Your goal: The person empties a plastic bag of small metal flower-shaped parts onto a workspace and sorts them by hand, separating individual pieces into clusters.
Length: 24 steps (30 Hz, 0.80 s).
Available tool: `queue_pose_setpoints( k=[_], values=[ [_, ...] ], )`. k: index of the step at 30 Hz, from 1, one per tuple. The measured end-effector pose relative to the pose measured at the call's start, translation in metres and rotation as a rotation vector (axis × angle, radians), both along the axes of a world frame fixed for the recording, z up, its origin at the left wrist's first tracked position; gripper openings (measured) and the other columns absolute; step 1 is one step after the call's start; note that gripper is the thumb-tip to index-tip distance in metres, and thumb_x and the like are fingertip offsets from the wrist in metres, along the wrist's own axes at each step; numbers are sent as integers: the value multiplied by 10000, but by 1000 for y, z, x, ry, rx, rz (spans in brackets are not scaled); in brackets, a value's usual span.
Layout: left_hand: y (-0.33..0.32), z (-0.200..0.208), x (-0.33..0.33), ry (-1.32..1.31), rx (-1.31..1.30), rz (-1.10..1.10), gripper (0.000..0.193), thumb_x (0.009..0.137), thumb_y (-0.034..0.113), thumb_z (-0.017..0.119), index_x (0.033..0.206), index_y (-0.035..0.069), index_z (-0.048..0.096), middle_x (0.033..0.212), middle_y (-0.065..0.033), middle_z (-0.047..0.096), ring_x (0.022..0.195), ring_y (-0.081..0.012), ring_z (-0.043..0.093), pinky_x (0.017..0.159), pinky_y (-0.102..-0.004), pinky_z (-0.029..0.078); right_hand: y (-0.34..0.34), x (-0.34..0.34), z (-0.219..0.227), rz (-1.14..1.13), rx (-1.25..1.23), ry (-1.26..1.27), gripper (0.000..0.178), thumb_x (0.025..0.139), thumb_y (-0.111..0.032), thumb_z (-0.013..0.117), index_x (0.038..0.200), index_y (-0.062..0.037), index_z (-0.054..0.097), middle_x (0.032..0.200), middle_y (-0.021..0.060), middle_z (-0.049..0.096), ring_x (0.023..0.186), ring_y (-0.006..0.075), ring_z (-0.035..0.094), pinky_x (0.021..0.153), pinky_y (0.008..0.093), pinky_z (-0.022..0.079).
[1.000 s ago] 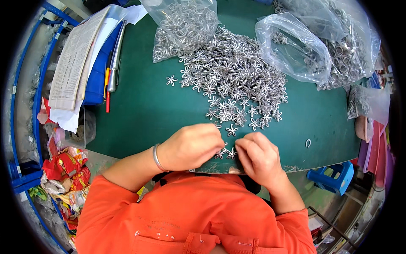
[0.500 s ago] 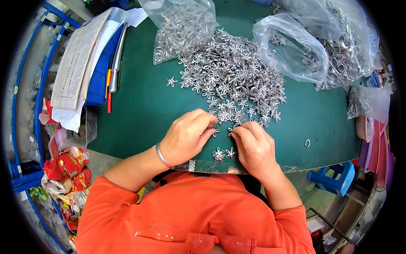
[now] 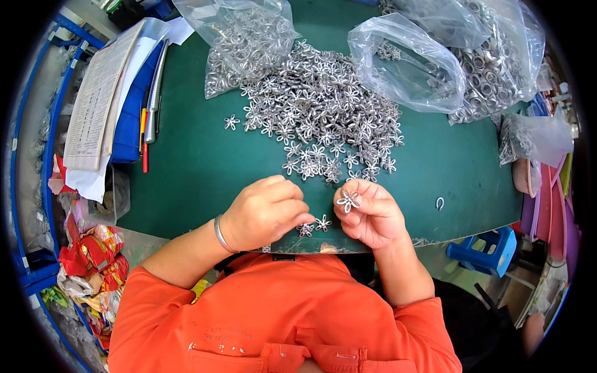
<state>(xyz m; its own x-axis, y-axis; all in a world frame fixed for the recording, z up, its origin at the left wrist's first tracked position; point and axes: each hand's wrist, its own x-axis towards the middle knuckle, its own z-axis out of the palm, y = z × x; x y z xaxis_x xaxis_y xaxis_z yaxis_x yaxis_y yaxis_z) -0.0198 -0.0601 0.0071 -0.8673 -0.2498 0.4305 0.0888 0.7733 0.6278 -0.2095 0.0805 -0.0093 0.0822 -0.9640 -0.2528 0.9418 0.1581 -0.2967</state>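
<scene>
My right hand [image 3: 373, 214] is raised above the front edge of the table, palm turned partly up. Its thumb and fingers pinch a silver metal flower-shaped piece [image 3: 347, 200] with looped petals. To its left, my left hand [image 3: 264, 212] is closed, its fingers curled and back of the hand up; whatever is inside it is hidden. Just by its thumb, two more metal flowers [image 3: 323, 222] lie on the green tabletop [image 3: 186, 180]. Beyond both hands spreads a big heap of the same flowers [image 3: 329, 99].
Clear bags of metal rings [image 3: 249, 50] stand behind the heap, with an opened bag [image 3: 407, 65] at right. A small metal loop [image 3: 440, 203] lies right. Papers [image 3: 102, 99], a blue tray [image 3: 134, 112] and pens [image 3: 145, 140] are left. A blue stool [image 3: 485, 252] stands below the table.
My right hand has lifted and turned, bringing its flower into view. My left hand has drawn back toward the table edge, closer to the two lying flowers. The whole view has shifted slightly.
</scene>
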Motion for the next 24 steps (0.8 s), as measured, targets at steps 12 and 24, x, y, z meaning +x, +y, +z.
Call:
queue_pose_setpoints(
  k=[12, 24],
  values=[
    [-3, -5, 0, -92, 65, 22, 206, 723, 25, 770, 903, 43, 671, 822, -72, 579, 708, -232, 596, 597, -334, 496, 2, 3, 0, -206, -125, 90, 144, 934, -62, 574, 1002, 65, 573, 908, 160, 582, 662, 155, 559, 487, 289, 522],
    [3, -5, 2, -174, 1222, 3, 45, 930, 55, 618, 933, 11, 626, 816, -28, 623, 676, -106, 586, 618, -245, 509, -3, 18, 32, -242, -303, 2145, 112, 735, -14, 704, 808, -45, 624, 812, 64, 599, 692, 252, 604, 589, 354, 498]
  ],
)
